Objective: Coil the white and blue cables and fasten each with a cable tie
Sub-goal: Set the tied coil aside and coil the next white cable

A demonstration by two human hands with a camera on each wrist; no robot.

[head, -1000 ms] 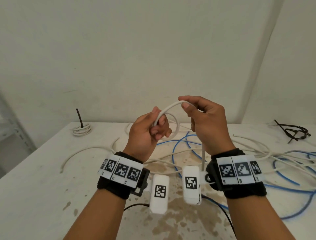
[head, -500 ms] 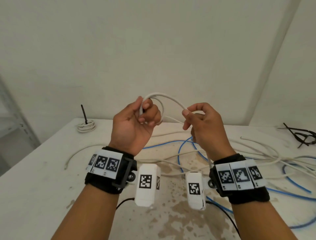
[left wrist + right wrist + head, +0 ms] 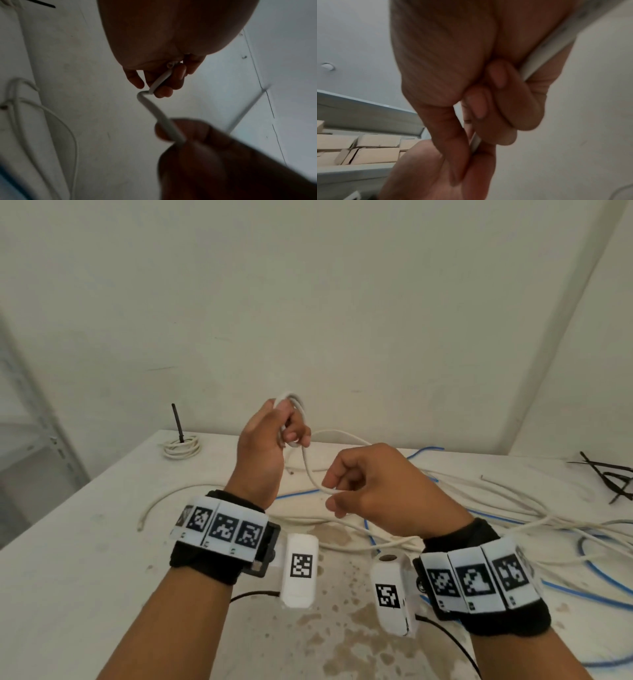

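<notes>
The left hand (image 3: 265, 446) is raised above the table (image 3: 85, 559), fingers curled round small loops of the round, smooth white cable (image 3: 310, 470); how many loops is hidden by the fingers. Lower, the right hand (image 3: 373, 491) pinches the same cable (the right-wrist view alone shows it crossing the palm). Blue cable (image 3: 599, 570) lies slack, cut off at the right edge.

No readable text, only coded square markers on the wristbands (image 3: 222, 529).

I'm seeing soft, even light over the table (image 3: 85, 559); both wrist views are looking dim, the right hand (image 3: 231, 162) blurring below the left.
</notes>
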